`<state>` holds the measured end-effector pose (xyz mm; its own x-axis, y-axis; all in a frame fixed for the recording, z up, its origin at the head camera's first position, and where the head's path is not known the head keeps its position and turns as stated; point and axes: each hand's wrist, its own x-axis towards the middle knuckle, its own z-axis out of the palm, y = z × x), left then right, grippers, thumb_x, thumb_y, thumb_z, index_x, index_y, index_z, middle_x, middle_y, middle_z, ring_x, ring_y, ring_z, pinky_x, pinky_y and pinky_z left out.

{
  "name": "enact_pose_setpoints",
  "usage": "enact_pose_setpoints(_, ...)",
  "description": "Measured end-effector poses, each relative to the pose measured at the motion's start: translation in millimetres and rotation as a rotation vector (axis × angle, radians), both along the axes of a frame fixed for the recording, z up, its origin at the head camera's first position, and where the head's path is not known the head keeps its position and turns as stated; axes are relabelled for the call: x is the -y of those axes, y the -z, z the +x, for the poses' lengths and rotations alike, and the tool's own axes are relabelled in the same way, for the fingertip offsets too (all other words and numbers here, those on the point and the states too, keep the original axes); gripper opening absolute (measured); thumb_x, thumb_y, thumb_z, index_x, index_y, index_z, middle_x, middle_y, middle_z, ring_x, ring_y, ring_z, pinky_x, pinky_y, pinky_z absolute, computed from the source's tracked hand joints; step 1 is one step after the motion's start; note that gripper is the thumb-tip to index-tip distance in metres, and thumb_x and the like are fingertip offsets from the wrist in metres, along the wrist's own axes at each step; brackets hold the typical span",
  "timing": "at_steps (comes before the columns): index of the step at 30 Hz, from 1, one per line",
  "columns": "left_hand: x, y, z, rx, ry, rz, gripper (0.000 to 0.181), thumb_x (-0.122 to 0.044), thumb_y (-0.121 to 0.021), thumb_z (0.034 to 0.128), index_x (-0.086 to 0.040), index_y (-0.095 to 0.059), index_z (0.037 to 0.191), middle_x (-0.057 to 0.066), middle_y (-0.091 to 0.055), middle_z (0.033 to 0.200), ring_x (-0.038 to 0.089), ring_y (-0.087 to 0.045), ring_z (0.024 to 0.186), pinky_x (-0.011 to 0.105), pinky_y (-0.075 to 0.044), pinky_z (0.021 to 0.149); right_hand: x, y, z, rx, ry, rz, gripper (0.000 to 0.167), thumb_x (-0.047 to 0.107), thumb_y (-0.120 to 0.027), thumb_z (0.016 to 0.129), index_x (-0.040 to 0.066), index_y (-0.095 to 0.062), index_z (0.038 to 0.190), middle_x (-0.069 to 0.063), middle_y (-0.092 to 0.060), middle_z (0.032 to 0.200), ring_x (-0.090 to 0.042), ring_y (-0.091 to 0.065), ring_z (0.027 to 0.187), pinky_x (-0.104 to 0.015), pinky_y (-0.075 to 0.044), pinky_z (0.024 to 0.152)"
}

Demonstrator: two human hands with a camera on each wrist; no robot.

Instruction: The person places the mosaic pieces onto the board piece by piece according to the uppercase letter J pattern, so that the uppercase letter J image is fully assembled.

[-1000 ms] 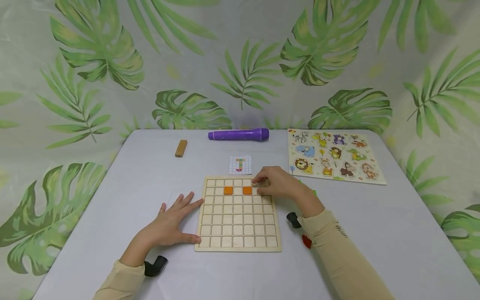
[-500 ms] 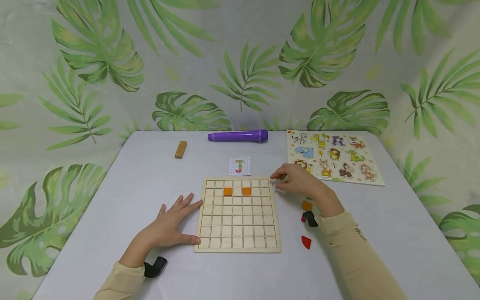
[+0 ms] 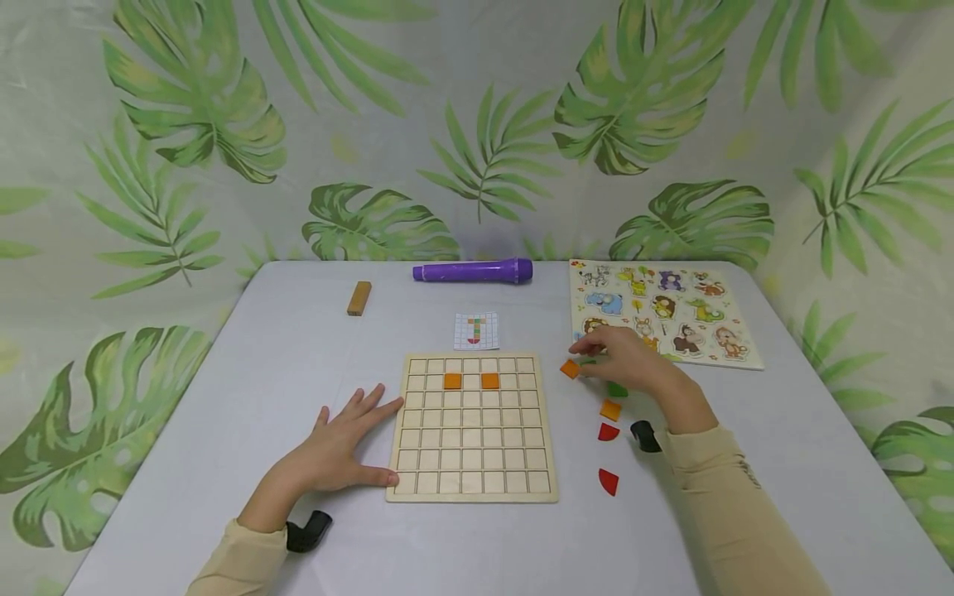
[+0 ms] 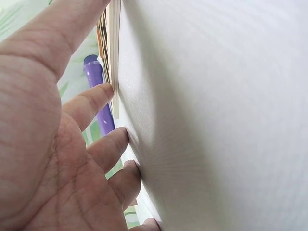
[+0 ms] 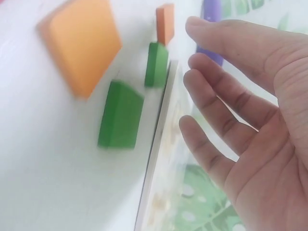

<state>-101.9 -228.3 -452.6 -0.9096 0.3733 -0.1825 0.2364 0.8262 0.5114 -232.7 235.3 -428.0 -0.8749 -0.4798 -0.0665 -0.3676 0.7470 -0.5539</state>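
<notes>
A wooden grid board (image 3: 473,439) lies in the middle of the table, with one orange square tile (image 3: 452,381) and another orange tile (image 3: 489,381) in its second row. My left hand (image 3: 335,451) is spread at the board's left edge, thumb and a fingertip touching it. To the right of the board my right hand (image 3: 626,360) hovers beside a loose orange tile (image 3: 570,369). In the right wrist view its fingers are relaxed and hold nothing, apart from a green tile (image 5: 120,118), a second green tile (image 5: 156,67) and an orange tile (image 5: 84,45).
Two red quarter-round tiles, one nearer the board's top (image 3: 608,432) and one lower (image 3: 608,482), lie right of the board. Behind it are a pattern card (image 3: 475,331), a purple toy microphone (image 3: 473,271), a wooden block (image 3: 359,298) and an animal puzzle (image 3: 708,335).
My right hand has moved right, off the board's upper right corner to the loose tiles, uncovering several of them. The left hand has stayed at the board's edge.
</notes>
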Motion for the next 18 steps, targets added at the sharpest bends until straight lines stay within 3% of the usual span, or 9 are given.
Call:
enact_pose_setpoints(11, -0.1, -0.7, -0.1, 0.006, 0.000, 0.002, 0.111, -0.060, -0.091, 0.0771, -0.029, -0.037, 0.169, 0.015, -0.019, 0.181, 0.051, -0.012, 0.166, 0.088, -0.004, 0.119, -18.5, 4.4, 0.5, 0.018, 0.022, 0.011, 0.032, 0.009, -0.079, 0.096, 0.000, -0.076, 0.127, -0.015, -0.075, 0.122, -0.036, -0.069, 0.116, -0.057, -0.056, 0.104)
enact_pose_setpoints(18, -1.7, -1.5, 0.1, 0.006, 0.001, 0.004, 0.111, -0.062, -0.090, 0.0766, -0.028, -0.038, 0.168, 0.016, -0.019, 0.180, 0.052, -0.012, 0.165, 0.089, -0.004, 0.118, -22.9, 8.5, -0.9, -0.003, 0.010, 0.019, 0.030, 0.010, -0.082, 0.094, 0.003, -0.078, 0.123, -0.012, -0.077, 0.119, -0.030, -0.071, 0.110, -0.053, -0.058, 0.100)
